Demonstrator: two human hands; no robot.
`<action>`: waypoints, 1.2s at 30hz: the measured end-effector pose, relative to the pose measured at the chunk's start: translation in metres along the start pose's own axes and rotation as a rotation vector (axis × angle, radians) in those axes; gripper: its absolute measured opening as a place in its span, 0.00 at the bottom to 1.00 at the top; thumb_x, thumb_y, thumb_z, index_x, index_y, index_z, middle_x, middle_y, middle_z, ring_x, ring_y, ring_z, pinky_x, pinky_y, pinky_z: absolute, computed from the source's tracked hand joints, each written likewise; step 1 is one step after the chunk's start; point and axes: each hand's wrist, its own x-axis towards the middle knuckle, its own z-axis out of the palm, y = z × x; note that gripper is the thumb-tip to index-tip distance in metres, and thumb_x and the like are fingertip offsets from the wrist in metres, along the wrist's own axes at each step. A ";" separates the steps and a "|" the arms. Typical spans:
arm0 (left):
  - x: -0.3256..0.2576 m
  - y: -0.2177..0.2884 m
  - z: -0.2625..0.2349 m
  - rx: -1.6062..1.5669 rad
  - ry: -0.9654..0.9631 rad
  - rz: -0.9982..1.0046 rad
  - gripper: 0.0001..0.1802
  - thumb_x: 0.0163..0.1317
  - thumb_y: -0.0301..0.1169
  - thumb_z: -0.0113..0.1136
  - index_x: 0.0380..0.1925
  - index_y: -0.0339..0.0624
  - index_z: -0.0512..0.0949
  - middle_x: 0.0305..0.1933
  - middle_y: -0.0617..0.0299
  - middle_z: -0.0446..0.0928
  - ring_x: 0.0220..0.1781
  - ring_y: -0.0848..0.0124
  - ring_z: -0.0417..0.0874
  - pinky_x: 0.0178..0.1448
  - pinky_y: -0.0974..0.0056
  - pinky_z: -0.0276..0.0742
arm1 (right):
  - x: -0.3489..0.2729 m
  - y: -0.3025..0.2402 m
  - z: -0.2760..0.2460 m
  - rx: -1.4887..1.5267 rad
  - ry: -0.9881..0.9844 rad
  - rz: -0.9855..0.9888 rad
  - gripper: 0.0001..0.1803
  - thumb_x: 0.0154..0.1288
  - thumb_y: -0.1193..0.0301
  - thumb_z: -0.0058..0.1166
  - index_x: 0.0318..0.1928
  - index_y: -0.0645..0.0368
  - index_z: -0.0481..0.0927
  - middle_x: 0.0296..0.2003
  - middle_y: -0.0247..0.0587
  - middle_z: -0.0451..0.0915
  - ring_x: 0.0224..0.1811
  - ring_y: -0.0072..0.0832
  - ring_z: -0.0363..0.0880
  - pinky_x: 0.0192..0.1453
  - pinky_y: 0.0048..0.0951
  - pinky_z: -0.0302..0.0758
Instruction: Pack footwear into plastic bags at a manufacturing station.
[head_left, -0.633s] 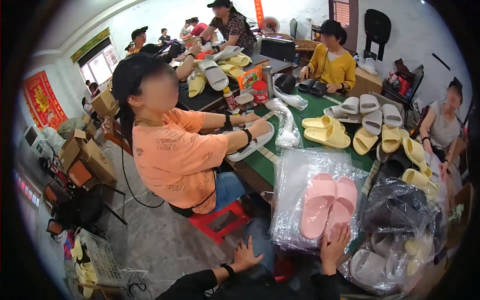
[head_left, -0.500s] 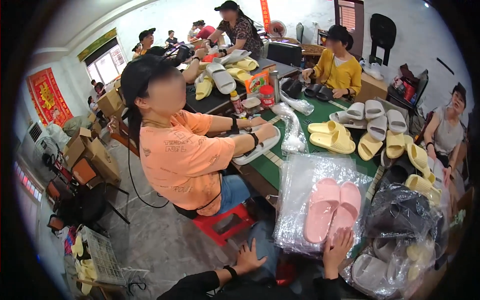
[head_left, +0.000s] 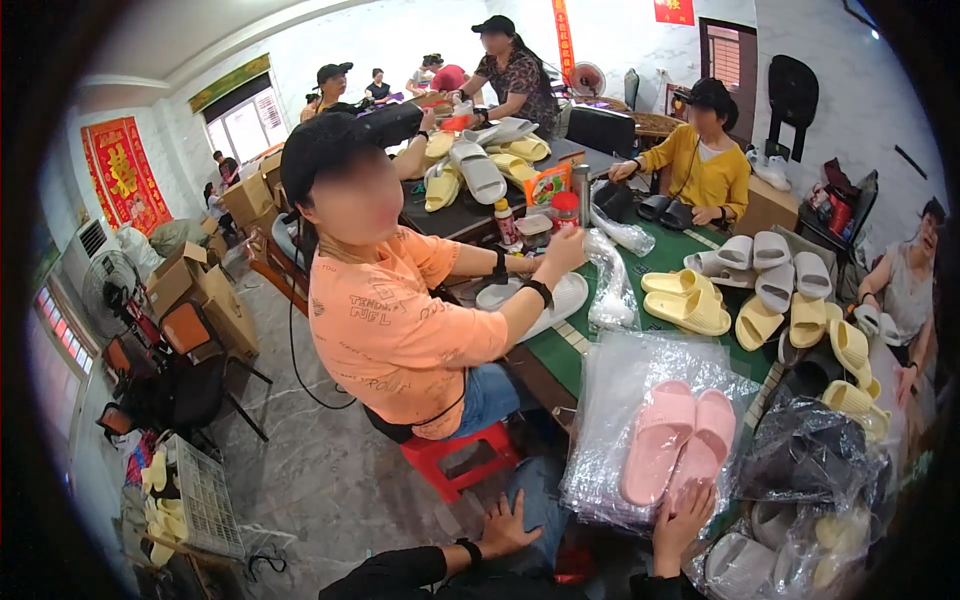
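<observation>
A pair of pink slippers [head_left: 660, 440] lies side by side on a stack of clear plastic bags [head_left: 600, 430] at the table's near corner. My right hand [head_left: 684, 522] rests at the heel end of the right slipper, its fingers stretched out over the slipper and the bag edge. My left hand [head_left: 508, 527] lies with fingers spread on my denim-covered leg, holding nothing. Right of the bags, grey and pale yellow slippers sit under loose clear plastic [head_left: 790, 540].
Yellow slippers [head_left: 686, 300] and grey slippers [head_left: 772, 265] are grouped on the green table top [head_left: 560, 355]. At my left a co-worker in an orange shirt [head_left: 400, 330] sits on a red stool [head_left: 460, 455], over a white slipper. A wire crate [head_left: 208, 495] stands lower left.
The view has shifted, so the scene sits further right. The orange-shirted co-worker's near hand has lifted off the white slipper. My two hands keep their places.
</observation>
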 end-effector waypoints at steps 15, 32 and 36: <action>0.002 -0.007 0.012 0.008 0.005 -0.008 0.57 0.52 0.64 0.55 0.71 0.41 0.45 0.68 0.28 0.51 0.66 0.34 0.57 0.66 0.39 0.56 | -0.001 0.004 0.005 0.029 -0.015 0.035 0.34 0.62 0.61 0.52 0.65 0.65 0.63 0.67 0.59 0.56 0.71 0.56 0.50 0.73 0.54 0.48; 0.002 0.000 0.007 -0.014 0.004 -0.020 0.57 0.51 0.63 0.57 0.71 0.42 0.44 0.68 0.28 0.50 0.67 0.36 0.57 0.68 0.42 0.53 | -0.001 0.003 0.002 0.029 0.033 0.001 0.33 0.62 0.59 0.53 0.63 0.64 0.64 0.66 0.59 0.58 0.70 0.56 0.53 0.71 0.55 0.50; 0.002 -0.001 0.006 -0.008 -0.008 -0.019 0.58 0.51 0.63 0.57 0.71 0.42 0.43 0.69 0.28 0.50 0.68 0.36 0.56 0.68 0.41 0.53 | -0.001 0.001 0.000 0.025 0.024 0.000 0.33 0.61 0.62 0.53 0.63 0.66 0.64 0.67 0.58 0.57 0.70 0.54 0.51 0.72 0.53 0.47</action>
